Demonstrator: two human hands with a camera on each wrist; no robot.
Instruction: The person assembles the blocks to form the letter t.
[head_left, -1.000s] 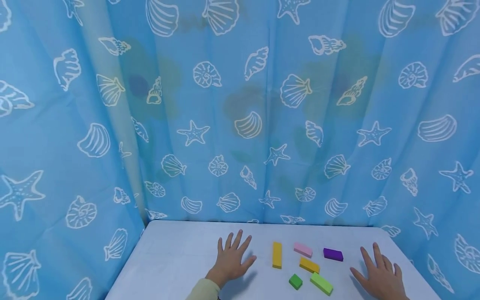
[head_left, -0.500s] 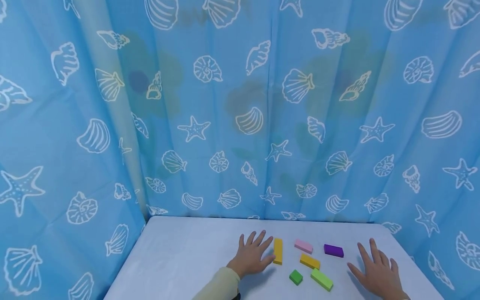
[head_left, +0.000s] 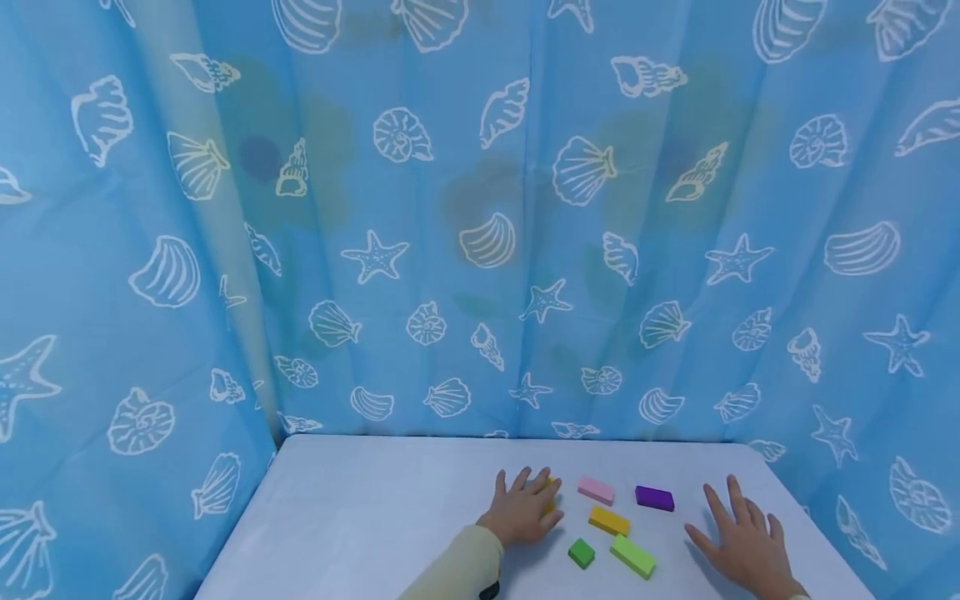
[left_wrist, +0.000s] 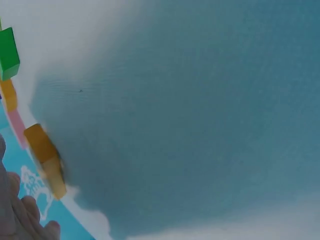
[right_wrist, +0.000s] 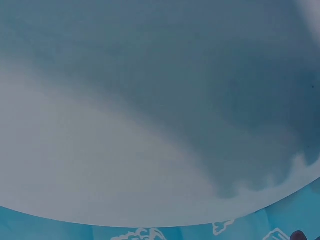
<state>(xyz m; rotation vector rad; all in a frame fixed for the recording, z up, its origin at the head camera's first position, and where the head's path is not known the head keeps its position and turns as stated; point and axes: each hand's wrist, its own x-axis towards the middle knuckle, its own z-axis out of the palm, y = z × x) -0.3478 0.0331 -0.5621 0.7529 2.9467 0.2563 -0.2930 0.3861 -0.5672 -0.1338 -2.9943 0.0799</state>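
Note:
My left hand [head_left: 521,510] hovers at a long yellow block [head_left: 551,505], its spread fingers partly covering it in the head view. In the left wrist view this yellow block [left_wrist: 44,156] shows whole, with the fingertips in the lower left corner and no grip around it. Whether they touch cannot be told. My right hand [head_left: 742,546] is held over the table's right side, fingers spread, holding nothing. A purple block [head_left: 655,498] lies nearest to it. Only one fingertip [right_wrist: 298,235] shows in the right wrist view.
Between the hands lie a pink block [head_left: 596,490], a second yellow block [head_left: 609,521], a light green block [head_left: 632,556] and a small green block [head_left: 581,553]. The white table [head_left: 360,500] ends at a blue shell-print curtain [head_left: 450,250] behind and at the sides.
My left hand has moved right, from the left of the long yellow block to over it. My right hand stays nearly in place. The head view has shifted slightly.

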